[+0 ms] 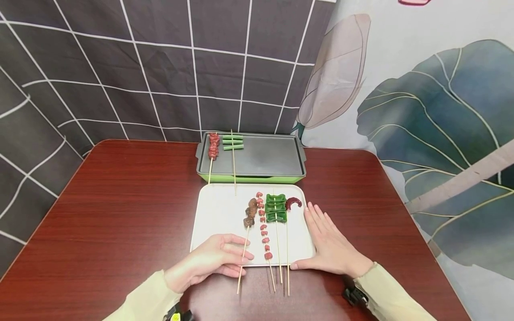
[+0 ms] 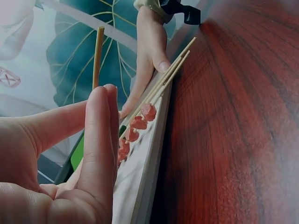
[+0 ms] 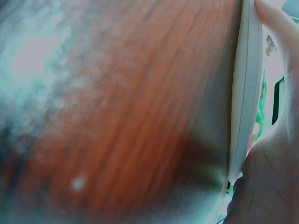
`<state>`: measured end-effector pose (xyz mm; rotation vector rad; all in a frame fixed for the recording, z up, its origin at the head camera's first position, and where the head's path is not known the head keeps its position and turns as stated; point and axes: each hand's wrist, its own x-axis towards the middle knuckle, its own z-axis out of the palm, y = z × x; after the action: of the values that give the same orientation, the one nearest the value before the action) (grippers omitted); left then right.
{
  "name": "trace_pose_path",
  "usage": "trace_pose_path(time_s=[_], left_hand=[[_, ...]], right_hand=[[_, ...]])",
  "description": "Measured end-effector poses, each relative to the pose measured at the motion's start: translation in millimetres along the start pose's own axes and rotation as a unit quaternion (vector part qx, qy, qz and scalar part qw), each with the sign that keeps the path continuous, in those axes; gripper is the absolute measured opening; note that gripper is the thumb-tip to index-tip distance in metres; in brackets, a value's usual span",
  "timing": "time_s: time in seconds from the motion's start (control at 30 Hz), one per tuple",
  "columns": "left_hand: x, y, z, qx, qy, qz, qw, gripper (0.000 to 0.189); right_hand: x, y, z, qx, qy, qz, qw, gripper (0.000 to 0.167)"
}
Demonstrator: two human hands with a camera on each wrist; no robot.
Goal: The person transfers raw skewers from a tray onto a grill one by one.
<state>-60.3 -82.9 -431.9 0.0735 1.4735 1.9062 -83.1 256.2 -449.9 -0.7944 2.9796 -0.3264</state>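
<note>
My left hand (image 1: pixel 214 258) pinches the stick of a brown meat skewer (image 1: pixel 250 213) near the front edge of the white tray (image 1: pixel 213 214). In the left wrist view the stick end (image 2: pixel 98 56) rises above the pinching fingertips (image 2: pixel 99 100). My right hand (image 1: pixel 331 243) lies along the tray's right side, fingers straight, thumb at its front right corner. Between the hands on the tray are a skewer of small red pieces (image 1: pixel 263 227), a green pepper skewer (image 1: pixel 275 207) and a dark red tentacle skewer (image 1: pixel 293 203), their sticks jutting over the front edge.
Behind the tray stands a grey grill plate (image 1: pixel 265 156) on a green base (image 1: pixel 257 179). At its left lie a red meat skewer (image 1: pixel 213 146) and a green stalk skewer (image 1: pixel 233 141), sticks pointing forward. The dark red wooden table (image 1: pixel 132 200) extends to both sides.
</note>
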Motion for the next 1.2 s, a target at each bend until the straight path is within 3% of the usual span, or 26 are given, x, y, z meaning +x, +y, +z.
trace_pose_path(time_s=[0.27,0.6,0.93,1.2], left_hand=[[-3.9,1.0,-0.1,-0.019,-0.004,0.001,0.9998,0.055],[-10.0,3.6,-5.0,-0.032,-0.056,0.01,0.9978,0.064],[-13.2,1.0,-4.0,-0.025,-0.023,0.009,0.9994,0.047],[-13.6,2.8,-2.7,-0.027,-0.024,0.02,0.9991,0.042]], right_hand=[[0.6,0.2,-1.5,0.0,-0.01,0.005,0.9999,0.141],[-0.2,0.6,-0.1,-0.004,0.002,-0.004,1.0,0.14],[-0.3,-1.2,-1.0,-0.002,0.006,-0.007,1.0,0.139],[0.0,-0.9,-2.6,-0.002,0.001,-0.008,1.0,0.137]])
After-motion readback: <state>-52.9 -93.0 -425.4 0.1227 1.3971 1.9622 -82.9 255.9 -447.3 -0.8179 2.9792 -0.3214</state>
